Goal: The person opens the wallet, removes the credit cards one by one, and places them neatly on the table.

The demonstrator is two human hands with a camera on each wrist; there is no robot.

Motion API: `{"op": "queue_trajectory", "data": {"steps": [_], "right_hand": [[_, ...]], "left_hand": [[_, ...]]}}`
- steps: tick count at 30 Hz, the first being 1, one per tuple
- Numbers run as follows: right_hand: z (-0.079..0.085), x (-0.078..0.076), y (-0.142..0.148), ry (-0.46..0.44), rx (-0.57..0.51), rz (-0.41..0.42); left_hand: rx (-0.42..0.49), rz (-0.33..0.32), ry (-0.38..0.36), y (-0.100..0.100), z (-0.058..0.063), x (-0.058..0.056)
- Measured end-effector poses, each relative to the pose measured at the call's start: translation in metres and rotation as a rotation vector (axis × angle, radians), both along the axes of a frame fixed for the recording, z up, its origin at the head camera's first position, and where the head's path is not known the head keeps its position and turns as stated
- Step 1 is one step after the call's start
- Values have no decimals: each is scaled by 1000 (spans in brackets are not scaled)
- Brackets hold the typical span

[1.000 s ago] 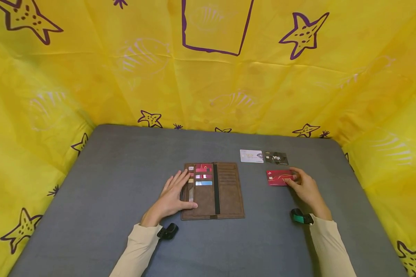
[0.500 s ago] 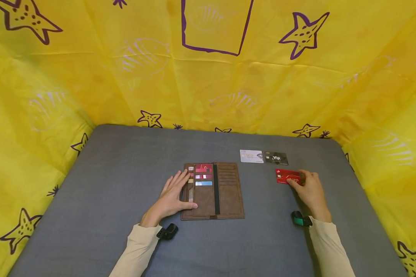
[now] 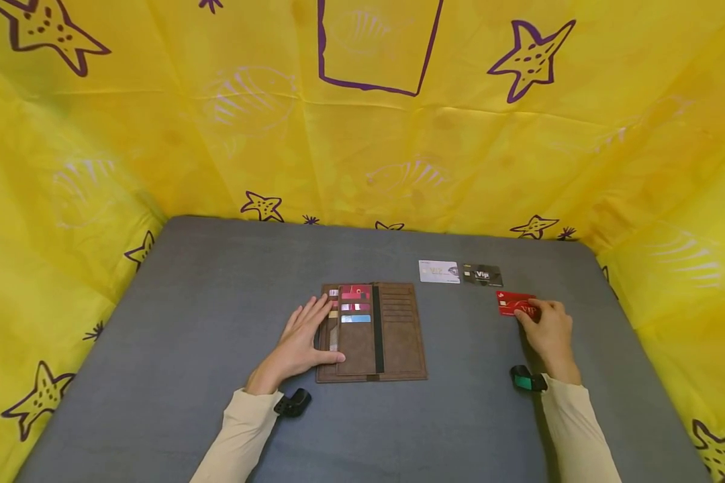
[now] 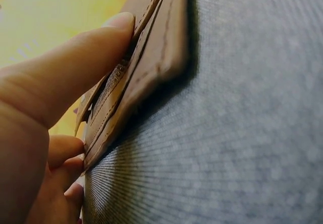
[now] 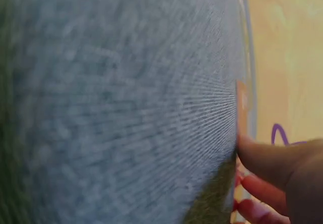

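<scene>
A brown long wallet (image 3: 401,349) lies unfolded, with several cards showing in the slots of its left half and a dark strap down the middle. My left hand (image 3: 299,345) rests along its left edge, fingers fairly straight; in the left wrist view the thumb (image 4: 96,45) lies on the wallet's layered edge (image 4: 146,67). Off to the right, my right hand (image 3: 546,332) pinches a red VIP card (image 3: 510,303) by its right end, thumb on its near side. The right wrist view shows the card (image 5: 242,108) edge-on, low at the table surface.
A white VIP card (image 3: 438,272) and a black Vip card (image 3: 482,275) lie side by side beyond the wallet's right side. The grey table (image 3: 157,376) is bordered by a yellow patterned cloth (image 3: 338,147) at the back and sides.
The right hand has carried the red card rightward and slightly away, below and past the black card. The left hand and wallet have not moved.
</scene>
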State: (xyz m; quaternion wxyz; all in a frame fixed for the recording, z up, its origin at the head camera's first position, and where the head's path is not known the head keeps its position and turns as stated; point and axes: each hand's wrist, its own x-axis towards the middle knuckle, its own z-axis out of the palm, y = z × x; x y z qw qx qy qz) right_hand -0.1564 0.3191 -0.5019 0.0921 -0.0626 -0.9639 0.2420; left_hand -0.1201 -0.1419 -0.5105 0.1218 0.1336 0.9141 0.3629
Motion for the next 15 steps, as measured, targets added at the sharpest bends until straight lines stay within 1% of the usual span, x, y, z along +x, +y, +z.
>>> {"op": "queue_trajectory", "data": {"steps": [3,5,7,11,13,15], "right_hand": [[-1,0,1,42,4,-30],[0,1,0,22,22,-47],[3,1,-1,-42,42,-62],[9,-1,1,-216,88,-69],[11,-3,3,-269,95,-70],[13,-6,6,-297,86,-81]], "left_hand": [[-3,-1,1,0,0,0],[0,-1,2,-1,0,0],[1,-1,4,0,0,0],[5,-1,8,0,0,1],[11,0,7,0,1,1],[15,-2,6,0,2,0]]}}
